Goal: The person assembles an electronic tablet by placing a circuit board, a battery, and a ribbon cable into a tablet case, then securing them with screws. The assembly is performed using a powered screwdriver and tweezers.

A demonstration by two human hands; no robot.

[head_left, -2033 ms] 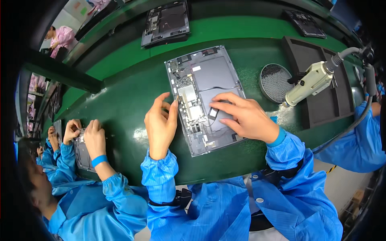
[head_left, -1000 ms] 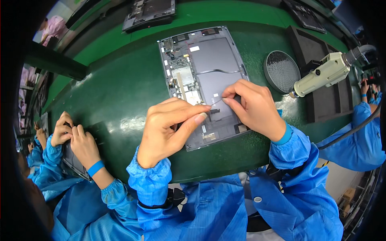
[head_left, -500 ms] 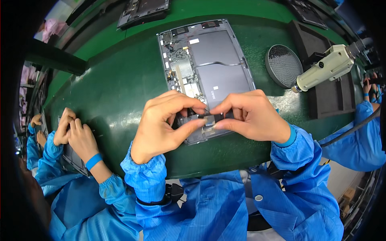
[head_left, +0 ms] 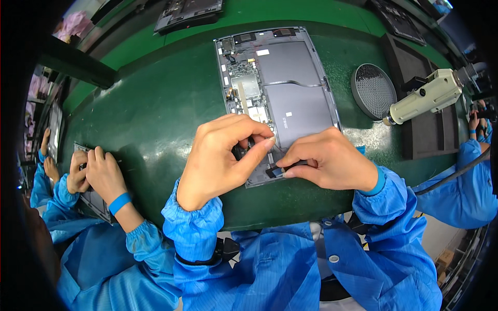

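An opened tablet-like device (head_left: 298, 116) lies on the green table, with circuit boards along its left side and large grey battery panels on its right. Over its near end, my left hand (head_left: 228, 153) has thumb and forefinger pinched together; whatever is between them is too small to make out. Lower and to the right, my right hand (head_left: 327, 160) grips a small flat black part (head_left: 273, 171) with a bluish face, between thumb and forefinger, at the device's near edge. My fingers hide some of that end.
A pale electric screwdriver (head_left: 428, 96) sits at the right by a round mesh-topped dish (head_left: 373, 90) and a black compartment tray (head_left: 430, 137). At the left, a co-worker's hands (head_left: 98, 173) work over another device (head_left: 93, 202). More opened devices (head_left: 187, 13) lie beyond the table.
My hands, which met over the near end, have moved apart. The right has come down toward the near edge with the small black part; the left fingertips are a little higher.
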